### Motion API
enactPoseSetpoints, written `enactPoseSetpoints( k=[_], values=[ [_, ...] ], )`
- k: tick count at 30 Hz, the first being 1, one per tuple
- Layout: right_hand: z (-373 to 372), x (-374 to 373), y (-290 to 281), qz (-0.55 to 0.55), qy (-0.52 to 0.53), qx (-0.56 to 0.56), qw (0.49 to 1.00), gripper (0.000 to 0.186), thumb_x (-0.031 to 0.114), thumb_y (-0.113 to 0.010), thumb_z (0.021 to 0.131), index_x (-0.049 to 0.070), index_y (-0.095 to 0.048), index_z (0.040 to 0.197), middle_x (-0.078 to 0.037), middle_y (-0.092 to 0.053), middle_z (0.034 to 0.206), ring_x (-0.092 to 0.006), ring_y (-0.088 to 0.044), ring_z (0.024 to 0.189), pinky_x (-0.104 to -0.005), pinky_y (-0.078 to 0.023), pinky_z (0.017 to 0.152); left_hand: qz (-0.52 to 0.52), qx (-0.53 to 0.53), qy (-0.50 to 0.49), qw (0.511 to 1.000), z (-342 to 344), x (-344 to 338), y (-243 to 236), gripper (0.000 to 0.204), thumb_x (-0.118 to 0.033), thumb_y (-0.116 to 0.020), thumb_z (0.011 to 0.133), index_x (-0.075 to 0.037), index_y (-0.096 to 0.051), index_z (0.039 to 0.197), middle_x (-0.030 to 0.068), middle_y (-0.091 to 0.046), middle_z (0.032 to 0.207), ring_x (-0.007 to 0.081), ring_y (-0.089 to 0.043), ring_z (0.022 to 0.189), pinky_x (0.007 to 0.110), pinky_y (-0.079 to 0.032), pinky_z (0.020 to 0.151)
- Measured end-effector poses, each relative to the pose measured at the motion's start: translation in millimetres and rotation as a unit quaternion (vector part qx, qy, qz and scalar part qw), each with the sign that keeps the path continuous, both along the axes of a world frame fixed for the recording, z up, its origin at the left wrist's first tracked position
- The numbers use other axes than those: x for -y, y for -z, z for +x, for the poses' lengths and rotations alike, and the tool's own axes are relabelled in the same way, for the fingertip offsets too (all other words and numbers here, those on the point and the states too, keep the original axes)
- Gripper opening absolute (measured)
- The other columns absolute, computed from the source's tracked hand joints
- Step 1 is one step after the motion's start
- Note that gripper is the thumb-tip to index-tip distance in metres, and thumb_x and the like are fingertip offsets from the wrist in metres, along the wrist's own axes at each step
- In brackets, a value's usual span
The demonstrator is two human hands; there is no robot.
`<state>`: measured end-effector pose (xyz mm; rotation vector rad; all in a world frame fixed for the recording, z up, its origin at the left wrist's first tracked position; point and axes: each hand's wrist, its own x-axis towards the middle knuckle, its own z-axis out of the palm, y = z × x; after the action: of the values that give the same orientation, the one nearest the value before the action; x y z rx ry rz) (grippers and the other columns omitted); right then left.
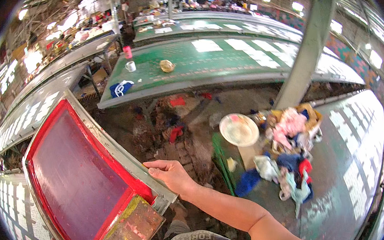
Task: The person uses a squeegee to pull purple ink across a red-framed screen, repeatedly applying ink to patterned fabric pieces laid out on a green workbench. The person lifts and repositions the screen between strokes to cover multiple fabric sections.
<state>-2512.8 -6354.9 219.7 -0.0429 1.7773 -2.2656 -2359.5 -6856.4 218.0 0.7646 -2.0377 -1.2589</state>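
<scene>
My right hand [172,177] is closed on the metal edge of a large screen-printing frame [120,154], near its right corner. The frame is held tilted at the lower left. Its mesh [78,162] is dark purple, bordered by bright red along the inside. Across the near right corner lies a paint-stained wooden board [133,227], with yellow, red and blue smears. My left hand does not show; the frame and board may be hiding it.
To the right stands a green table [332,191] with a white basin [239,129] and a heap of rags [291,128]. A pillar [305,56] rises behind it. Ahead, a long green table [192,60] carries a mug [130,66]. Scraps litter the dirty floor [155,121].
</scene>
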Motion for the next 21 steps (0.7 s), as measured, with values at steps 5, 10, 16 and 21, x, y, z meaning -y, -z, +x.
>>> enactPoseSetpoints(
  k=[5,10,16,21],
  values=[
    [-164.5,27.4,-15.3,0.042,-0.031,-0.054,0.997,0.033,0.017,-0.07,0.113,0.007,-0.076,0.145,-0.003,-0.082,0.119,-0.0075,-0.073,0.099,-0.0299,-0.06,0.088,0.048,-0.011,-0.024,0.999,-107.0,28.9,26.4,0.065,-0.046,-0.07,0.109,0.0,-0.062,0.153,0.0234,-0.067,0.146,0.0282,-0.067,0.129,0.05,-0.054,0.108],
    [-306.6,44.3,-45.0,0.061,-0.061,-0.066,0.994,0.033,0.016,-0.07,0.113,0.005,-0.077,0.143,-0.006,-0.082,0.117,-0.0107,-0.076,0.095,-0.032,-0.063,0.083,0.12,-0.037,-0.034,0.991,-193.3,43.2,31.4,0.068,-0.048,-0.071,0.11,0.0,-0.061,0.157,0.0248,-0.067,0.15,0.0289,-0.067,0.133,0.052,-0.054,0.11],
    [-447.4,68.1,-30.5,0.01,-0.129,-0.002,0.992,0.034,0.013,-0.07,0.112,0.003,-0.075,0.144,-0.008,-0.082,0.12,-0.013,-0.077,0.093,-0.0322,-0.064,0.08,0.249,-0.182,-0.073,0.949,-282.7,9.2,8.8,0.047,-0.03,-0.068,0.102,0.001,-0.071,0.137,0.0145,-0.074,0.119,0.0223,-0.072,0.103,0.041,-0.058,0.095],
    [-575.7,105.4,7.5,0.007,-0.2,0.025,0.979,0.034,0.014,-0.07,0.112,0.003,-0.075,0.143,-0.009,-0.082,0.117,-0.0125,-0.077,0.093,-0.0312,-0.064,0.082,0.369,-0.231,-0.146,0.888,-349.5,-13.3,10.2,0.046,-0.024,-0.067,0.099,0.003,-0.071,0.137,0.014,-0.076,0.116,0.0234,-0.074,0.1,0.039,-0.06,0.092]
  ],
)
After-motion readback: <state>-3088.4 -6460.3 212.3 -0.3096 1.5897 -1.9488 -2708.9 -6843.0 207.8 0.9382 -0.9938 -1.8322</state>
